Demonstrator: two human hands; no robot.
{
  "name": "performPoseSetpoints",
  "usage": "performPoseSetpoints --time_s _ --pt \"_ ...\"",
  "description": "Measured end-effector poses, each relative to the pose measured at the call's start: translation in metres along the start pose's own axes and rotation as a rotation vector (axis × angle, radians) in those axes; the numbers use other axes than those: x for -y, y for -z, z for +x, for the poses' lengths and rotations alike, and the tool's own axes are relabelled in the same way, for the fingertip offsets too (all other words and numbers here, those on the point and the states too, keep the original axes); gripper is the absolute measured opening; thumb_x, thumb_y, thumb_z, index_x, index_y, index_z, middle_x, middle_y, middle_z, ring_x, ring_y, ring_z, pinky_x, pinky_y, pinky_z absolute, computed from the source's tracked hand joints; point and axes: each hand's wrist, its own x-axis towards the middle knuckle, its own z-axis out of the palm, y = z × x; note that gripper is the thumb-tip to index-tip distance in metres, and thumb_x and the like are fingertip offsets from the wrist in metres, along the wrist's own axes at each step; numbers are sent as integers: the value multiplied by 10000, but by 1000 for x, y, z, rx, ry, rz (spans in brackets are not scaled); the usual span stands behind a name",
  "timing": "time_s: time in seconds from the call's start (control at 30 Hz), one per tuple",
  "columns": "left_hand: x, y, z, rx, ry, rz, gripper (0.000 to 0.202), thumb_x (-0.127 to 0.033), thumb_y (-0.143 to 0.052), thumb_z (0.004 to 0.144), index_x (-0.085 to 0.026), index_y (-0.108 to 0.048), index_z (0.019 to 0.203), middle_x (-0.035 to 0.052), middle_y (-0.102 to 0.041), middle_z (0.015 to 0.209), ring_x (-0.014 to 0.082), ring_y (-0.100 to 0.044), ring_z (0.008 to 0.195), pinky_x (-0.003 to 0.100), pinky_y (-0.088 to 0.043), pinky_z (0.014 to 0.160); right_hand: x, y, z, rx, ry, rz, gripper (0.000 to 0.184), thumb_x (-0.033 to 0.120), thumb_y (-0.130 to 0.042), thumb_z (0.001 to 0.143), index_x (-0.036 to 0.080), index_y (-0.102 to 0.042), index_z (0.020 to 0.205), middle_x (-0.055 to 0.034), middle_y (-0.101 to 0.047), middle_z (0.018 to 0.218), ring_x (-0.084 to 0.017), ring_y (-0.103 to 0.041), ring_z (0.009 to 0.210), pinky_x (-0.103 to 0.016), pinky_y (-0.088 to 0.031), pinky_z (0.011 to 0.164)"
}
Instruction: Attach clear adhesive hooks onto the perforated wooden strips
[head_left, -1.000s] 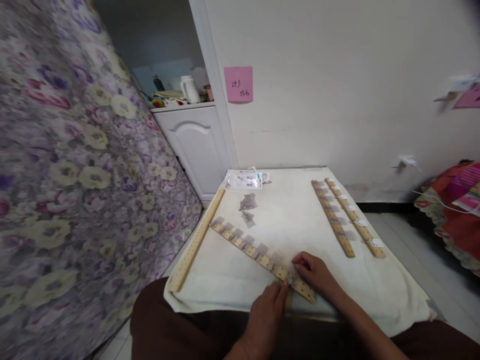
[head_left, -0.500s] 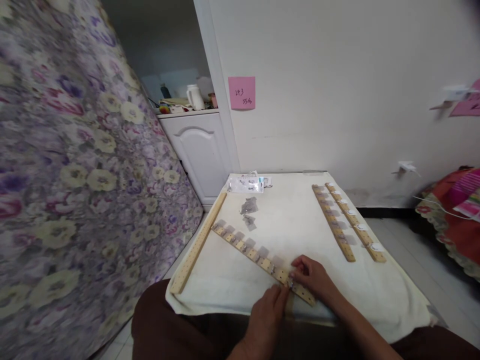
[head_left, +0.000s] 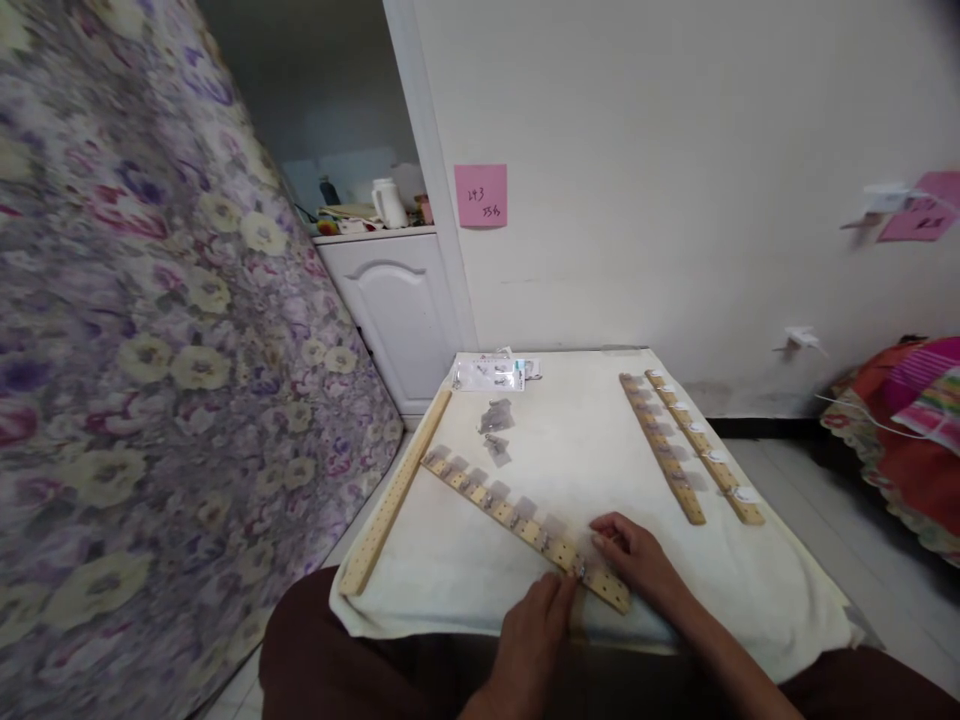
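Observation:
A long wooden strip with drilled holes lies slantwise across the cloth. Along it sit several small metal pieces, each with a clear plastic flap on the far side. My left hand has its fingers together against the strip's near edge, touching the metal piece closest to the strip's near right end. Just beyond the strip, my right hand hovers with fingers loosely bent and thumb apart, holding nothing that I can see. Further back lie small clear bags with metal pieces.
A plain drilled wooden strip lies along the cloth's left side. Two strips with attached pieces, one nearer and one outer, lie at the right. Printed clear packaging rests at the back, by the wall. A floral curtain hangs at left.
My right hand has drawn back from the metal piece, slightly to the right. My left hand stays at the strip's edge. The view has shifted slightly.

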Motion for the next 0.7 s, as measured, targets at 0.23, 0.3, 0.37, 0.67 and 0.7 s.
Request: performPoseSetpoints --time_s 0.23,0.3,0.37,0.67,0.7 --pt "10 4 -7 -119 -132 -191 560 -61 -349 830 -239 -341 1362 100 -569 1146 201 -565 1023 345 -509 851 7 8 -44 -81 86 -229 284 423 -610 752 196 -579 921 -14 -562 818 -160 -518 698 -278 -427 660" --pt "14 8 -7 -139 -158 -240 535 -66 -336 836 -242 -364 1340 92 -579 1126 189 -578 1000 329 -520 829 10 2 -52 -66 138 -291 316 395 -676 689 207 -576 923 -23 -552 908 -177 -533 801 -279 -431 724" --pt "22 14 -8 -169 -152 -263 508 -76 -335 843 -246 -388 1319 83 -588 1106 178 -587 980 314 -525 815 14 -5 -55 -83 147 -347 334 362 -709 647 213 -571 912 -23 -539 947 -190 -534 875 -281 -425 765" --pt "100 35 -18 -347 81 -196 362 -218 -395 884 -229 -489 1234 65 -607 1119 173 -597 1032 305 -525 853 28 -23 -55 -204 22 -415 129 296 -586 707 227 -521 794 10 -563 837 -158 -562 759 -250 -407 677" --pt "106 35 -17 -374 93 -200 356 -234 -398 883 -223 -497 1225 64 -611 1110 175 -601 1027 306 -526 849 30 -24 -56 -221 -5 -413 123 298 -576 713 230 -524 800 13 -573 815 -157 -564 736 -249 -400 661"
